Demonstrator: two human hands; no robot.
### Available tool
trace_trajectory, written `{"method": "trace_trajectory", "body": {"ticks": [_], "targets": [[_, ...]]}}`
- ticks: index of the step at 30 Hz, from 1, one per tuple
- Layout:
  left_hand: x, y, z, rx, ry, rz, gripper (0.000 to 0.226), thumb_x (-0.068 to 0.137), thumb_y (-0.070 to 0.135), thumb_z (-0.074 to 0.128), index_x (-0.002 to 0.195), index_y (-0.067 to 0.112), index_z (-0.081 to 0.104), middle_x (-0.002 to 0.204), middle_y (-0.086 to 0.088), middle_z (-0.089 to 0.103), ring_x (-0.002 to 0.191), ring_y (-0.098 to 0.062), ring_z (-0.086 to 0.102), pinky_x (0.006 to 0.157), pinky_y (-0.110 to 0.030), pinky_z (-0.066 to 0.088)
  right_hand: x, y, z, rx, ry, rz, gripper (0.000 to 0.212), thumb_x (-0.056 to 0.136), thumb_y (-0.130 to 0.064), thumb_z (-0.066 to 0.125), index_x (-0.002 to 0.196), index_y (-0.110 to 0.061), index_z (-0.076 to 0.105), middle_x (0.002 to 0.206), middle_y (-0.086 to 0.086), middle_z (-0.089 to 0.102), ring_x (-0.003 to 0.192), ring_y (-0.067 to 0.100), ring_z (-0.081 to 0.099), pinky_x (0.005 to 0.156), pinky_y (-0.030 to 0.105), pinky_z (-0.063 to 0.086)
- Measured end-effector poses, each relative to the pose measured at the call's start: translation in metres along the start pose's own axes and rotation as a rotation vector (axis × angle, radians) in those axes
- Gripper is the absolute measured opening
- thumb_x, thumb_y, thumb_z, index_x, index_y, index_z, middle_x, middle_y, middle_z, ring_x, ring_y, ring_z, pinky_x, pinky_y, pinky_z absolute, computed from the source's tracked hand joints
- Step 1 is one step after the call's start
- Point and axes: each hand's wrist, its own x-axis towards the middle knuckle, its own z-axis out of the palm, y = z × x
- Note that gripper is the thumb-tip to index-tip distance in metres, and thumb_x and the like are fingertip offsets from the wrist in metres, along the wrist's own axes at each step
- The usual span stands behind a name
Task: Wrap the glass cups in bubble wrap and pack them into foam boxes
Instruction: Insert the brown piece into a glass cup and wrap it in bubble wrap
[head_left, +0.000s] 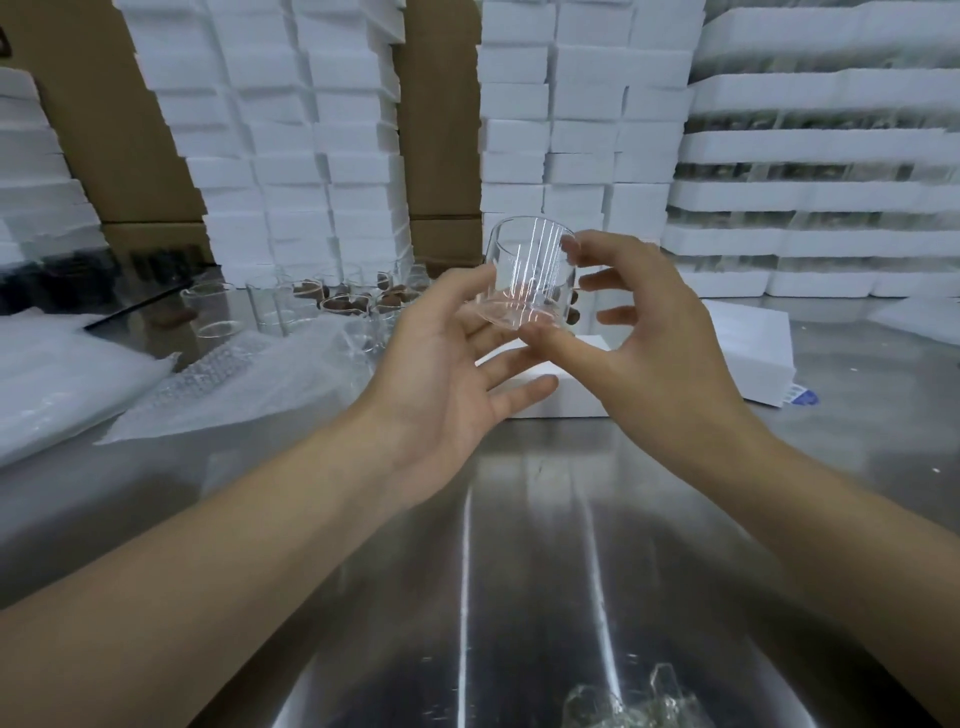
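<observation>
Stacked foam boxes wall the back of a steel table. Above it the right hand pinches a glass cup, thumb under the base, forefinger on the rim. The left hand touches its base, fingers spread. Bubble wrap and loose cups, too overlapped to count, lie to the left. One lone box sits behind the hands. A second box to the right has a blue label too blurred to read.

One view, head-worn, wide-angle. Faces forward and down across the steel worktop, which fills the lower half to the bottom edge. Forearms enter from 7 and 5 o'clock. The left hand and right hand meet at a glass cup just above centre, close in. Foam box stacks fill 12 o'clock, lines bowed.
</observation>
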Motion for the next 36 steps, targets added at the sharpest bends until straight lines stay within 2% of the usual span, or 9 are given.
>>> {"method": "trace_trajectory", "body": {"ticks": [3, 8, 14, 20, 24, 26, 29, 33, 36], "targets": [[0.002, -0.001, -0.001, 0.025, 0.03, 0.008, 0.039, 0.102, 0.044, 0.06, 0.083, 0.017, 0.08, 0.111, -0.011, 0.079, 0.094, -0.021, 0.078, 0.072, -0.033, 0.063, -0.002, 0.0, 0.001, -0.034, 0.035, -0.037, 0.054, 0.09, -0.029, 0.084, 0.137, -0.028, 0.058, 0.13, -0.013, 0.061, 0.116, -0.008, 0.055, 0.091, 0.001, 0.038], [0.003, 0.0, -0.002, 0.079, 0.063, 0.055, 0.034, 0.098, 0.047, 0.07, 0.114, 0.018, 0.077, 0.104, -0.002, 0.078, 0.096, -0.018, 0.079, 0.076, -0.03, 0.063, -0.002, -0.002, 0.002, -0.082, 0.065, -0.069, 0.063, 0.088, -0.03, 0.085, 0.144, -0.028, 0.055, 0.131, -0.01, 0.057, 0.122, 0.004, 0.055, 0.092, 0.001, 0.037], [0.002, -0.001, 0.0, -0.008, 0.03, -0.068, 0.047, 0.103, 0.052, 0.057, 0.112, 0.01, 0.075, 0.132, -0.016, 0.074, 0.106, -0.021, 0.077, 0.077, -0.033, 0.064, -0.001, -0.001, -0.001, -0.083, 0.047, -0.049, 0.058, 0.088, -0.03, 0.084, 0.141, -0.026, 0.059, 0.132, -0.01, 0.056, 0.126, 0.007, 0.051, 0.094, -0.001, 0.034], [0.006, -0.003, -0.006, 0.05, 0.096, -0.002, 0.06, 0.096, 0.06, 0.069, 0.128, 0.009, 0.069, 0.092, -0.005, 0.078, 0.09, -0.022, 0.08, 0.072, -0.033, 0.064, -0.001, 0.0, -0.003, -0.23, 0.053, -0.126, 0.059, 0.087, -0.034, 0.084, 0.14, -0.025, 0.06, 0.133, -0.01, 0.055, 0.127, 0.013, 0.049, 0.1, 0.001, 0.027], [0.011, -0.001, -0.013, 0.154, 0.142, 0.073, 0.048, 0.096, 0.062, 0.065, 0.11, 0.018, 0.077, 0.092, -0.004, 0.078, 0.092, -0.02, 0.08, 0.07, -0.03, 0.063, 0.004, 0.007, -0.005, -0.281, -0.095, -0.041, 0.075, 0.089, -0.051, 0.077, 0.154, -0.036, 0.044, 0.141, -0.019, 0.051, 0.129, 0.002, 0.043, 0.103, 0.01, 0.028], [0.013, 0.001, -0.014, 0.197, 0.17, 0.084, 0.052, 0.098, 0.066, 0.059, 0.107, 0.018, 0.079, 0.095, -0.006, 0.077, 0.091, -0.019, 0.079, 0.069, -0.029, 0.062, 0.006, 0.011, -0.007, -0.279, -0.167, 0.009, 0.06, 0.095, -0.053, 0.068, 0.15, -0.04, 0.049, 0.132, -0.027, 0.057, 0.124, -0.002, 0.049, 0.102, 0.015, 0.035], [0.013, 0.004, -0.016, 0.277, 0.173, 0.073, 0.056, 0.097, 0.069, 0.056, 0.102, 0.019, 0.08, 0.093, -0.006, 0.072, 0.082, -0.017, 0.075, 0.071, -0.03, 0.059, 0.005, 0.013, -0.008, -0.244, -0.256, -0.02, 0.022, 0.102, -0.046, 0.059, 0.12, -0.041, 0.072, 0.107, -0.025, 0.072, 0.107, -0.002, 0.063, 0.085, 0.02, 0.047], [0.015, 0.011, -0.019, 0.425, 0.165, 0.087, 0.067, 0.096, 0.077, 0.043, 0.107, 0.023, 0.081, 0.098, 0.0, 0.079, 0.085, -0.015, 0.075, 0.072, -0.031, 0.055, 0.0, 0.013, -0.002, -0.149, -0.241, -0.003, 0.012, 0.099, -0.042, 0.066, 0.099, -0.037, 0.077, 0.09, -0.022, 0.073, 0.094, -0.002, 0.066, 0.076, 0.006, 0.041], [0.018, 0.029, -0.041, 0.761, 0.3, 0.362, 0.043, 0.11, 0.057, 0.042, 0.109, 0.031, 0.076, 0.098, 0.009, 0.076, 0.084, -0.008, 0.071, 0.07, -0.024, 0.052, 0.002, 0.013, -0.002, -0.035, -0.125, 0.063, 0.011, 0.098, -0.039, 0.068, 0.097, -0.034, 0.078, 0.084, -0.021, 0.073, 0.087, 0.003, 0.067, 0.074, 0.01, 0.045]]}}
